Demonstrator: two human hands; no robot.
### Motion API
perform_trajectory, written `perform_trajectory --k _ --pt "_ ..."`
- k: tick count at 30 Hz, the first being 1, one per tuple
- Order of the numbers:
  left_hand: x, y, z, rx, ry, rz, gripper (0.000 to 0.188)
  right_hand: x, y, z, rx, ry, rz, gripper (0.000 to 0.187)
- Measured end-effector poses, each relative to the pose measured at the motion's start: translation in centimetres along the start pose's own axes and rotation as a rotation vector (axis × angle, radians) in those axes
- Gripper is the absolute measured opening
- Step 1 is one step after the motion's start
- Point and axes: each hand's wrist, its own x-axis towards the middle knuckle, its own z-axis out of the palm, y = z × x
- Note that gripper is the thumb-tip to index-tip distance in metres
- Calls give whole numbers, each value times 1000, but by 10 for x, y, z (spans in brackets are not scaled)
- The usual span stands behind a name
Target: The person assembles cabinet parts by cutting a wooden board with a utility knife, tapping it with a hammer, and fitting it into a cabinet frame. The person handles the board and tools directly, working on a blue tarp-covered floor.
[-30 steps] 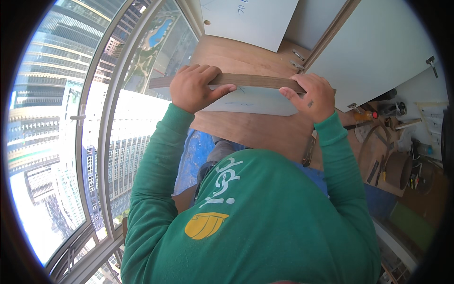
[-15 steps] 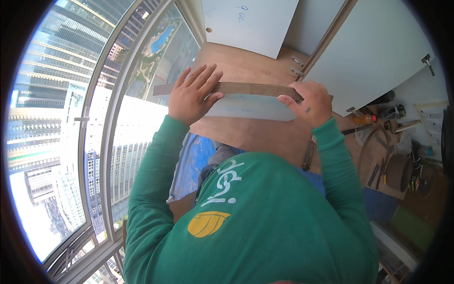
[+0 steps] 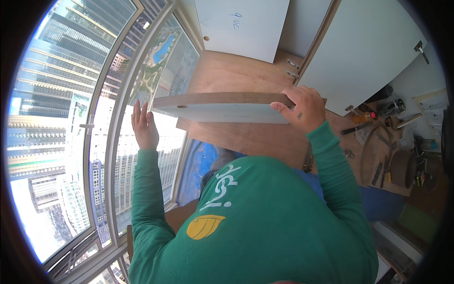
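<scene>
A white board (image 3: 227, 112) with a brown wood-grain edge (image 3: 217, 99) stands on its long side in front of me. A round hole shows near the left end of its white face. My right hand (image 3: 305, 109) is closed over the right end of the top edge, thumb on the near side. Off the board's left end, my left hand (image 3: 145, 128) is raised with its fingers stretched out and nothing in it. Behind that hand is the window glass; whether they touch I cannot tell. Beneath the board lies a brown wooden sheet (image 3: 236, 137).
Large windows (image 3: 113, 142) run along my left. Ahead stands a white panel (image 3: 241, 28) with handwriting; a white door (image 3: 364, 52) with hinges is at the right. Tools, a tape roll (image 3: 403, 168) and an orange bottle (image 3: 363, 118) lie to the right. Blue sheeting (image 3: 198, 158) covers floor near me.
My left hand has let go of the board's top edge and moved left toward the window. The board's top has tipped a little toward me, showing more of its far left face.
</scene>
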Motion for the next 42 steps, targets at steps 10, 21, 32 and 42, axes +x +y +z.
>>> perform_trajectory --k 10,21,32,42 --pt "27 154 -30 -161 -43 393 34 -10 -9 -7 33 -52 14 49" --pt "16 27 -18 -946 13 -771 67 -50 -33 -24 183 -206 48 49" --pt "-70 -18 72 -1309 -725 -1274 68 -80 -53 -39 352 -433 110 44" --pt "-60 33 65 -1153 -659 -1110 39 -129 106 80 823 -497 1421 58"
